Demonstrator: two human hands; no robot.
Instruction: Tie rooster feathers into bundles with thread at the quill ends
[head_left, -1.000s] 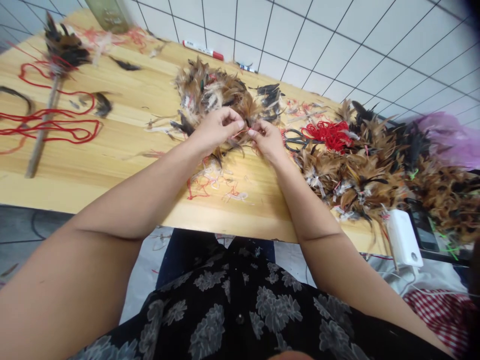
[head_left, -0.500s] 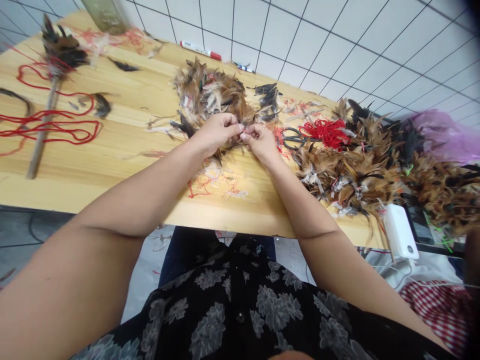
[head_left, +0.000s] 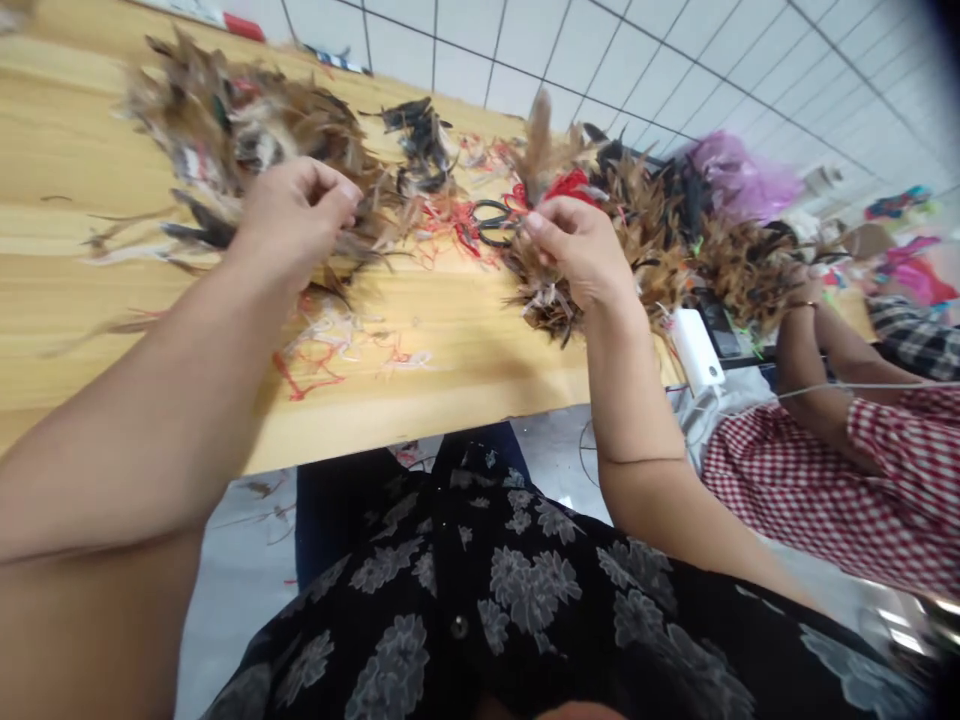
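My right hand (head_left: pixel 581 250) is raised above the wooden table (head_left: pixel 465 350) and pinches a small bundle of brown feathers (head_left: pixel 541 140) that stands upright from its fingertips. My left hand (head_left: pixel 296 215) is curled closed over the left pile of brown feathers (head_left: pixel 247 125); what its fingers hold is hidden. The two hands are well apart. Black scissors (head_left: pixel 487 222) lie among red string between them.
A larger heap of brown and black feathers (head_left: pixel 675 230) covers the table's right end beside a white power bank (head_left: pixel 694 350). Red and white string scraps (head_left: pixel 330 350) lie near the front edge. Another person in a red checked garment (head_left: pixel 840 470) sits to the right.
My hands have parted: the right one lifted up and right with a feather bundle, the left stayed over the left pile. The view swung right, bringing the neighbouring person into sight.
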